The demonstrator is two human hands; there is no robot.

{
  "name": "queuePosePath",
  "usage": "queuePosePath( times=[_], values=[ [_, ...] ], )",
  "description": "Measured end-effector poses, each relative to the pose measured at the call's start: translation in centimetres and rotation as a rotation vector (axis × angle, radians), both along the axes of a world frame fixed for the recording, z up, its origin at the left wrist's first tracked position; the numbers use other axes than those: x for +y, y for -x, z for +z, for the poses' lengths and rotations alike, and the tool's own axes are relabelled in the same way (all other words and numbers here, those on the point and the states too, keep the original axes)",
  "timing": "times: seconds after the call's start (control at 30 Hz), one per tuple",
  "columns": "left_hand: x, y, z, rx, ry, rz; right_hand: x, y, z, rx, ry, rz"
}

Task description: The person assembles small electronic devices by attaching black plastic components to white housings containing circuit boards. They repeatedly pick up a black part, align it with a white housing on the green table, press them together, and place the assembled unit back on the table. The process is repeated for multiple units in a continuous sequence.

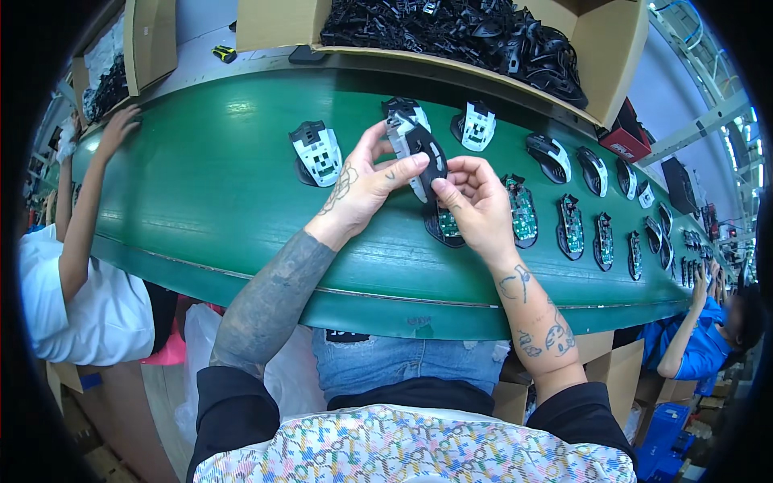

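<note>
Above the green belt (pixel 233 193), both my hands are closed on a computer mouse shell (pixel 420 149) with a white inner side and a black side piece. My left hand (pixel 360 187) grips it from the left, thumb across the black piece. On the right, the fingertips of my right hand (pixel 477 205) pinch its lower end. Just behind the held shell, another mouse shell (pixel 408 108) lies partly hidden. A mouse base with a green circuit board (pixel 448 225) sits under my hands, partly covered by my right hand. Beside it is a second base with a circuit board (pixel 523 211).
White-and-black mouse shells (pixel 317 153) lie on the belt, more of them (pixel 550 157) to the right with several circuit-board bases (pixel 571 227). A cardboard box (pixel 604 48) of black parts stands behind. Co-workers' arms reach in at left (pixel 84 197) and far right (pixel 680 342).
</note>
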State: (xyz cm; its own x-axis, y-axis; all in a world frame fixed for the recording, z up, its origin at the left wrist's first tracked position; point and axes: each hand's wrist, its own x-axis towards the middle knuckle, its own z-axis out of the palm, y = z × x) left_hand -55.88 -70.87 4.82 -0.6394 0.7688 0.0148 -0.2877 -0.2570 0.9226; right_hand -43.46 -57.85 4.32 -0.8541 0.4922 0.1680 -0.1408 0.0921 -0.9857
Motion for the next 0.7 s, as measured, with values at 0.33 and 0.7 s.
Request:
queuePosePath(
  times=[0.33,0.7],
  values=[
    [0.1,-0.4,0.2,-0.062,-0.040,-0.004,0.0,-0.1,0.2,-0.028,0.053,0.033],
    [0.4,-0.3,-0.7,-0.101,0.019,0.019,0.7,0.0,1.0,-0.131,0.343,0.072]
  ],
)
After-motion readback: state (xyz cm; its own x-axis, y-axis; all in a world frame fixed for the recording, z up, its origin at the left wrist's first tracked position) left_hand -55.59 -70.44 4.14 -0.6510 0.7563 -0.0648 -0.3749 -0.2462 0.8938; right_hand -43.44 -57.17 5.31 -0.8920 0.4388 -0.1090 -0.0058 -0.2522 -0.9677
